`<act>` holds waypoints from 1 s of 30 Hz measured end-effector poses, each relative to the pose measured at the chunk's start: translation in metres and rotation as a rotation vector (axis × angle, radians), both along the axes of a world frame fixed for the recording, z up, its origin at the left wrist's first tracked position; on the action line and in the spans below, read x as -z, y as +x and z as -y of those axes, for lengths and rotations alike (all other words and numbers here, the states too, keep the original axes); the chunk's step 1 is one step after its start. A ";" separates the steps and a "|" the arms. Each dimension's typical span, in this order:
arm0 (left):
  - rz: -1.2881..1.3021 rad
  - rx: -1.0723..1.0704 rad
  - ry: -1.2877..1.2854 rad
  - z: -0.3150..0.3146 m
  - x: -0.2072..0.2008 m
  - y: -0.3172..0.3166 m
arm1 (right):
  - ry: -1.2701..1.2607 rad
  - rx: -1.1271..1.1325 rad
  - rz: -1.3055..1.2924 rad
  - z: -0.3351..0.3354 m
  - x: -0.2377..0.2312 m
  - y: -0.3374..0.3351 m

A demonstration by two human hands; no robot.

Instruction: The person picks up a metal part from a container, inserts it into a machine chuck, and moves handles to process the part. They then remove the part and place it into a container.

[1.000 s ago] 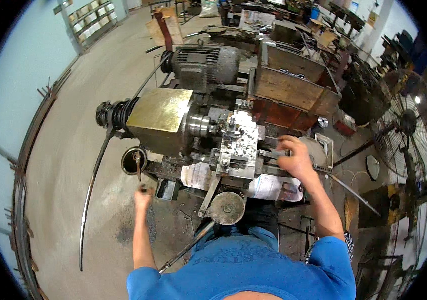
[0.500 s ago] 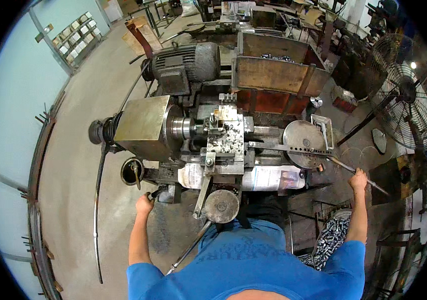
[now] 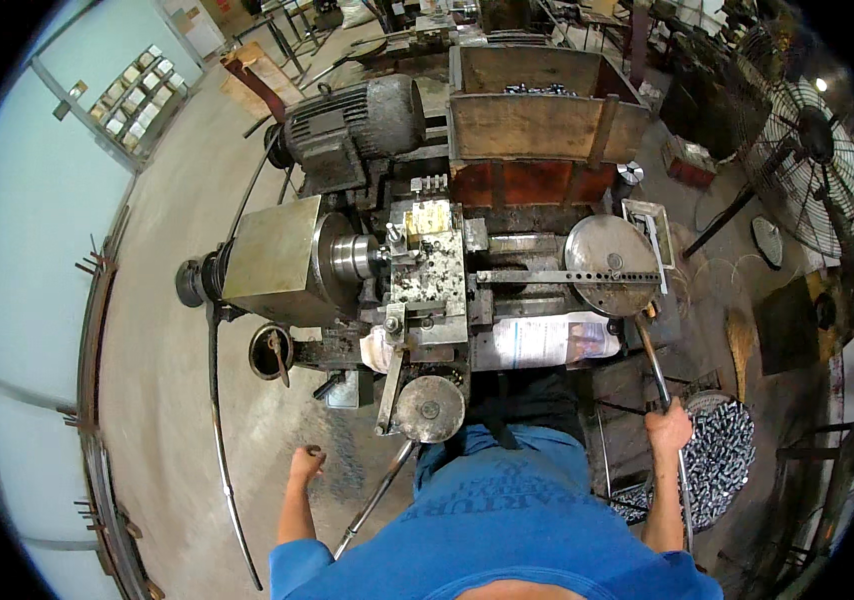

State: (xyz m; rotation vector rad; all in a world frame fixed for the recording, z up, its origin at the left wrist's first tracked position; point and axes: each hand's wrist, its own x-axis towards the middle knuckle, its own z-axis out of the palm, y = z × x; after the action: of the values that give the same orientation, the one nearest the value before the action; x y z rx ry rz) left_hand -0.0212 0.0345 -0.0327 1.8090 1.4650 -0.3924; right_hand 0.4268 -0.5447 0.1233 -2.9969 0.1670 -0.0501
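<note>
My right hand (image 3: pixel 668 426) is wrapped round a long metal lever (image 3: pixel 655 372). The lever runs down toward me from beside the large round disc (image 3: pixel 607 250) on the lathe's right end. My left hand (image 3: pixel 307 463) hangs over the floor, left of the smaller disc (image 3: pixel 431 409), touching no part of the machine. Its fingers are curled together, and I cannot make out what they hold, if anything. Between the chuck (image 3: pixel 351 258) and the large disc sits the lathe's tool slide (image 3: pixel 429 290), close to the chuck and flecked with dark chips.
A basket (image 3: pixel 717 515) heaped with small metal parts (image 3: pixel 712 455) stands by my right forearm. A grey pot (image 3: pixel 290 353) hangs left of the slide. Behind are a motor (image 3: pixel 352 130) and a wooden crate (image 3: pixel 537 127). A caged fan (image 3: pixel 812 140) and broom (image 3: pixel 740 350) stand right.
My right hand has pulled the lever toward me and inward. The slide has shifted left toward the chuck. My left hand has left the dark handle beside the pot and come nearer me.
</note>
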 end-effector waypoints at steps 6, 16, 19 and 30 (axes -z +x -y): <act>0.118 0.096 0.164 -0.012 -0.015 0.058 | 0.013 0.023 -0.074 -0.003 -0.006 -0.004; 0.035 0.306 0.467 -0.046 -0.046 0.115 | -0.314 -0.200 0.202 0.083 0.033 0.125; -0.035 0.457 0.503 -0.042 -0.059 0.154 | -0.340 0.007 0.070 0.046 -0.008 0.191; -0.067 0.279 0.682 -0.011 0.034 0.149 | 0.183 -0.461 0.541 -0.049 -0.035 0.134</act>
State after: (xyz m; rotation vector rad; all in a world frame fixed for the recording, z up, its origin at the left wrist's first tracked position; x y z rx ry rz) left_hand 0.1276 0.0458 -0.0667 2.5768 1.5029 -0.0814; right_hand 0.5606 -0.4961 0.1584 -2.6428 -0.5385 -0.7325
